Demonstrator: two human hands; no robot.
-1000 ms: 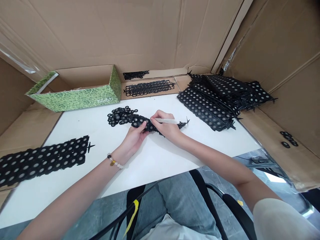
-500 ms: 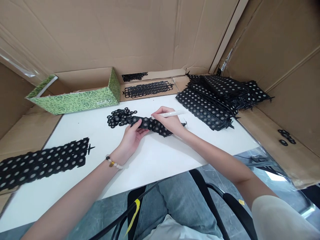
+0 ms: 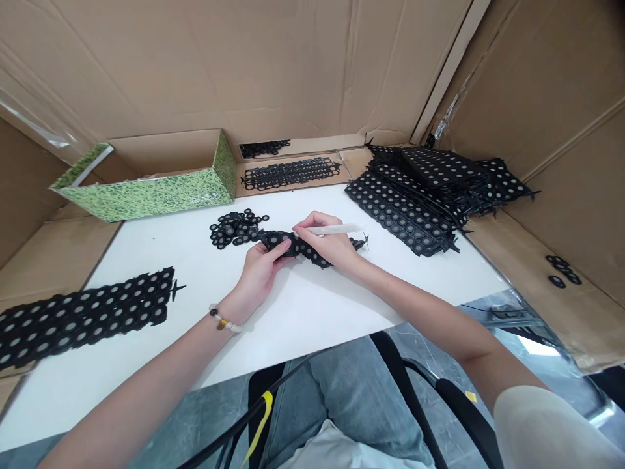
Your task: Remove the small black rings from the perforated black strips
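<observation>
A black rubber sheet with rows of round pieces [image 3: 315, 254] is gripped at its left end by my left hand [image 3: 263, 267], thumb on top. My right hand [image 3: 327, 241] holds a white pen-shaped tool [image 3: 336, 229], its tip close to the sheet's upper edge. The fingers cover the tip and part of the sheet. Against the sheet's left end lies a pile of loose black rings [image 3: 234, 228].
A green patterned box [image 3: 161, 198] stands at the back left. Behind the hands lies a punched-out black web [image 3: 293, 173]. Dotted sheets [image 3: 405, 195] are stacked at the back right, and another dotted sheet [image 3: 92, 316] lies at the left. Several rings [image 3: 556, 281] rest on the right-hand cardboard.
My left hand has shifted slightly right along the sheet, and the sheet's left part looks more bent. The white tool now lies flatter in my right hand.
</observation>
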